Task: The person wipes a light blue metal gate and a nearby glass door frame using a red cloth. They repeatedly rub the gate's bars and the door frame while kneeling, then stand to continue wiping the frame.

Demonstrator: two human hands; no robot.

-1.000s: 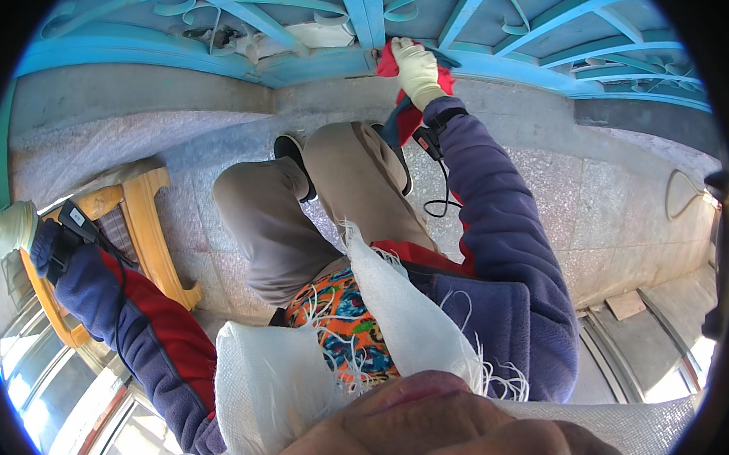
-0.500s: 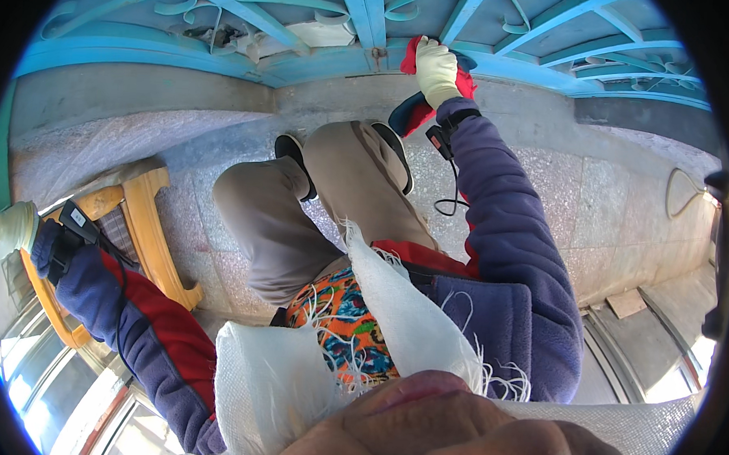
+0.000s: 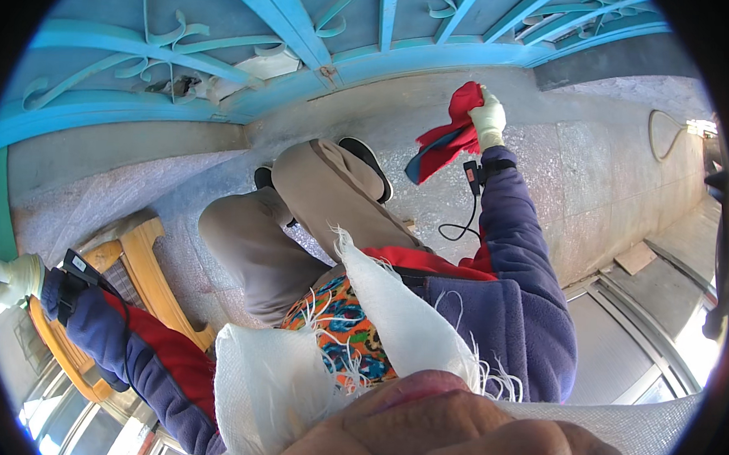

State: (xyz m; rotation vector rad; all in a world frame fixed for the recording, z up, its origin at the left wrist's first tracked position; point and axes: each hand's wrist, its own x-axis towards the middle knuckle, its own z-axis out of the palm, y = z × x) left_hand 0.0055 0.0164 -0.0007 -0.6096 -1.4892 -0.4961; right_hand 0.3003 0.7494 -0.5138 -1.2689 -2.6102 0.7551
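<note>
In a cream glove, my right hand (image 3: 488,117) grips a red and dark blue cloth (image 3: 444,132), held out over the pale floor short of the blue metal gate (image 3: 346,68). My left hand (image 3: 16,279), also gloved, is at the far left rim beside a yellow wooden chair (image 3: 147,275), its fingers curled on something I cannot make out. A black device (image 3: 472,175) with a cable is strapped at my right wrist, and another (image 3: 82,268) at my left.
A low concrete step (image 3: 124,136) runs below the gate. My bent legs (image 3: 341,194) occupy the middle of the view. A pale looped hose (image 3: 661,151) lies at the right, near a small board (image 3: 636,257) and glazed white frames (image 3: 611,344) lower down.
My right hand has left the gate's bottom rail with the cloth, moving rightward and down. The view has swung, so the gate now looks tilted. My left hand appears lower.
</note>
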